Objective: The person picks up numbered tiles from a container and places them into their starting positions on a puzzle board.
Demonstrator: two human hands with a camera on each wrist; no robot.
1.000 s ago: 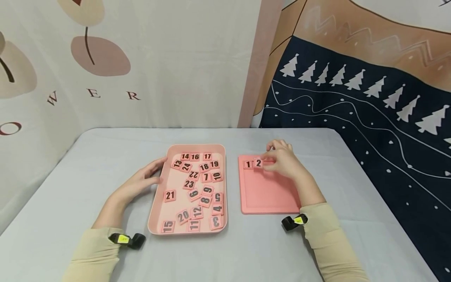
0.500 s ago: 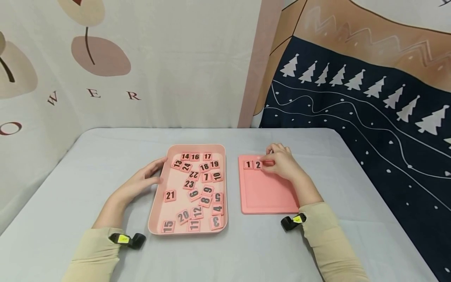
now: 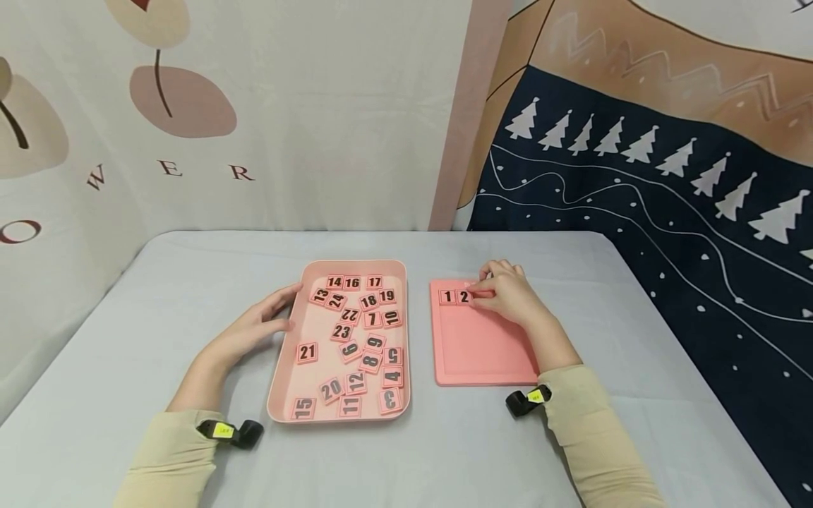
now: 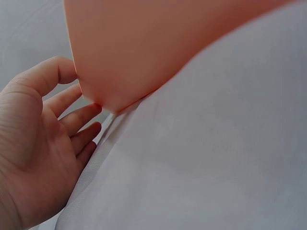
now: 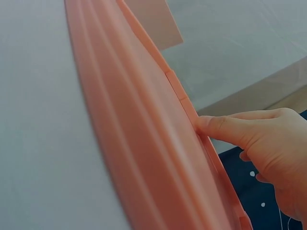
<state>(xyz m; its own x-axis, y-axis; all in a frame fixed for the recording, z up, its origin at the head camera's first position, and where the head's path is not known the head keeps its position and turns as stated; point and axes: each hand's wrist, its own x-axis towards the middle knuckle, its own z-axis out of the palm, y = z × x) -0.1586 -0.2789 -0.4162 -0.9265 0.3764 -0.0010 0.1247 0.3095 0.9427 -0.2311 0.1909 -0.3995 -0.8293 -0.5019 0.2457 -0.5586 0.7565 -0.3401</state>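
In the head view my left hand (image 3: 254, 328) rests with its fingertips and thumb against the left side of a pink tray (image 3: 286, 381); the left wrist view shows the fingers loosely bent at the tray's edge. Number tiles lie scattered in the tray, such as the 21 tile (image 3: 308, 352). On the right, a pink square puzzle board (image 3: 485, 346) has a raised rim. The 1 tile (image 3: 447, 296) sits in its top left corner. Beside it lies the 2 tile (image 3: 464, 297), with its right edge between the thumb and finger of my right hand (image 3: 511, 296).
A pale cloth covers the table (image 3: 470, 451), with a strip of it between tray and board. Behind stand a light curtain (image 3: 330, 141) and a dark tree-patterned cloth (image 3: 603, 169). A black wrist camera (image 3: 231, 432) sits on each cuff.
The 2 tile has gone down and slightly left, from a tilted position above the board to flat beside the 1 tile. My right hand has lowered with it; my left hand has stayed still.
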